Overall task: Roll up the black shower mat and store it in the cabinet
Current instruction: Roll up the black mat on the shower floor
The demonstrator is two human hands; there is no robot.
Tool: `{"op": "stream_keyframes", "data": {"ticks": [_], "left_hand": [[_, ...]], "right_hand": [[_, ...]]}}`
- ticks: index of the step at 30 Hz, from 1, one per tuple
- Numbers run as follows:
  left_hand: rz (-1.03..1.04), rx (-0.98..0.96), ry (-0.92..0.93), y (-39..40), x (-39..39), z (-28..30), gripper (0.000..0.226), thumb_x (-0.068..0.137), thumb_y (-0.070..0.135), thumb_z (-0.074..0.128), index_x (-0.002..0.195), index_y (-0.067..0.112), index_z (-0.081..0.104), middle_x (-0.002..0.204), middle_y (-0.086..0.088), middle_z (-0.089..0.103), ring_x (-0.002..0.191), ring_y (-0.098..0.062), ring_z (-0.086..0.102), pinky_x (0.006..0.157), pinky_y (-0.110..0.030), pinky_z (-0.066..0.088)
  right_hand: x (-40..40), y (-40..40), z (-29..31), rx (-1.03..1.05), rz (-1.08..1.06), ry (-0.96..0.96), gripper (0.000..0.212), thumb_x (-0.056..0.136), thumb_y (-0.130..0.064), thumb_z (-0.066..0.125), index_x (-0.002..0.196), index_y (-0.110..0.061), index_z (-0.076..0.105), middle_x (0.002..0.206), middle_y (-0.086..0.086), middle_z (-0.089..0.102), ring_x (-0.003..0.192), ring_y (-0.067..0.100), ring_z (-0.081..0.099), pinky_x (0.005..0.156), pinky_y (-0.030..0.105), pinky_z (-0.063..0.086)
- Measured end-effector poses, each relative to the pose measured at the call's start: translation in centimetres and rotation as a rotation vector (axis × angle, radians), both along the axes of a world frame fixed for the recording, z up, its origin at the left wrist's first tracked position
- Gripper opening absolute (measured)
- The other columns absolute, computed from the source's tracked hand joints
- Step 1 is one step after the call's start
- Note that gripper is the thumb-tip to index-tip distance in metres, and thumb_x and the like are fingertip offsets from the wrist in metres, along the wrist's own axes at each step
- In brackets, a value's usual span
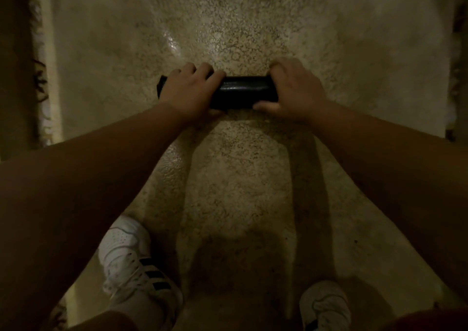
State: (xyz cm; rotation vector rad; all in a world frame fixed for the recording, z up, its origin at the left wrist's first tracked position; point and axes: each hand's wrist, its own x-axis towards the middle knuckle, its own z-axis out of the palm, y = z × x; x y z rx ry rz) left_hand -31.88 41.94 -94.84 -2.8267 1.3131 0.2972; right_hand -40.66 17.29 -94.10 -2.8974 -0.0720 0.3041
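Observation:
The black shower mat (241, 92) lies rolled into a tight, glossy cylinder across the speckled floor in the middle of the view. My left hand (188, 90) wraps over its left part, with the roll's left end sticking out past my fingers. My right hand (295, 91) grips the right end, thumb on the near side and fingers curled over the top. Both arms reach straight out from the bottom corners. No cabinet is in view.
The floor (240, 178) is beige speckled stone, dimly lit. My two white sneakers (131, 262) (325, 305) stand at the bottom. A patterned fringed rug edge (40, 77) runs along the left side, and a dark patterned edge (458, 64) shows at the far right.

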Motion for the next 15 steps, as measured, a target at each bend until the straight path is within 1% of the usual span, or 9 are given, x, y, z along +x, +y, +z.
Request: {"op": "stream_keyframes", "data": {"ticks": [1,2,4,6,7,9,11,13,15], "left_hand": [[-0.005,0.002,0.03,-0.1,0.6,0.1,0.081,0.067,0.071,0.062,0.129,0.022,0.042,0.117,-0.012,0.056,0.093,-0.036,0.055,0.07,-0.047,0.049],[0.002,0.003,0.067,0.0,1.1,0.1,0.081,0.067,0.073,0.061,0.128,0.023,0.043,0.116,-0.011,0.057,0.093,-0.035,0.055,0.069,-0.045,0.05],[0.035,-0.004,0.13,-0.1,1.7,0.3,0.08,0.065,0.075,0.059,0.125,0.024,0.044,0.115,-0.008,0.059,0.094,-0.034,0.057,0.069,-0.043,0.05],[0.081,-0.035,0.164,-0.2,1.7,0.5,0.079,0.063,0.074,0.062,0.119,0.021,0.045,0.111,-0.008,0.062,0.092,-0.032,0.059,0.069,-0.042,0.05],[0.084,-0.059,0.163,-0.1,1.6,0.6,0.076,0.063,0.071,0.066,0.114,0.019,0.046,0.108,-0.009,0.062,0.091,-0.032,0.058,0.069,-0.042,0.05],[0.037,-0.071,0.103,0.7,1.2,0.5,0.075,0.063,0.064,0.071,0.115,0.017,0.046,0.11,-0.014,0.059,0.098,-0.035,0.054,0.076,-0.048,0.049],[0.025,-0.053,0.025,2.4,1.4,0.4,0.085,0.062,0.059,0.072,0.131,0.021,0.041,0.121,-0.017,0.05,0.107,-0.038,0.048,0.087,-0.054,0.042],[0.031,-0.036,0.018,3.8,1.9,0.4,0.092,0.062,0.053,0.075,0.139,0.025,0.035,0.123,-0.018,0.047,0.106,-0.04,0.048,0.086,-0.054,0.041],[0.053,-0.042,0.064,4.2,2.2,0.5,0.088,0.065,0.045,0.079,0.138,0.021,0.036,0.122,-0.02,0.049,0.104,-0.04,0.048,0.081,-0.051,0.045]], "right_hand": [[-0.3,-1.0,0.2,-0.038,0.085,0.025,0.089,0.071,-0.075,0.059,0.13,-0.01,0.046,0.133,0.016,0.048,0.117,0.036,0.046,0.092,0.047,0.043],[-0.5,-2.0,0.4,-0.073,0.115,0.046,0.093,0.069,-0.071,0.067,0.137,-0.012,0.042,0.137,0.016,0.044,0.12,0.037,0.042,0.096,0.049,0.041],[-0.8,-3.1,0.2,-0.084,0.073,0.07,0.094,0.069,-0.056,0.079,0.143,-0.017,0.037,0.135,0.016,0.046,0.119,0.037,0.042,0.091,0.047,0.044],[-0.8,-2.8,-0.1,-0.058,0.036,0.05,0.083,0.072,-0.038,0.08,0.141,-0.016,0.041,0.128,0.016,0.048,0.115,0.037,0.043,0.082,0.046,0.046],[-0.6,-2.6,-0.2,-0.048,0.018,0.034,0.076,0.073,-0.033,0.079,0.138,-0.014,0.044,0.125,0.017,0.05,0.113,0.038,0.044,0.08,0.045,0.045],[-0.1,-2.8,-0.1,-0.036,-0.006,0.036,0.065,0.074,-0.033,0.077,0.129,-0.01,0.051,0.12,0.017,0.055,0.108,0.038,0.047,0.083,0.044,0.043],[0.7,-3.2,0.1,-0.042,0.0,0.077,0.059,0.075,-0.04,0.076,0.122,-0.012,0.055,0.114,0.016,0.059,0.103,0.036,0.052,0.085,0.042,0.043],[1.3,-3.4,0.4,-0.039,0.025,0.106,0.056,0.074,-0.047,0.075,0.116,-0.015,0.058,0.108,0.014,0.062,0.098,0.036,0.056,0.082,0.039,0.043],[1.9,-3.6,0.5,-0.019,0.015,0.12,0.054,0.071,-0.05,0.075,0.112,-0.018,0.061,0.102,0.012,0.065,0.093,0.034,0.06,0.076,0.035,0.041]]}}
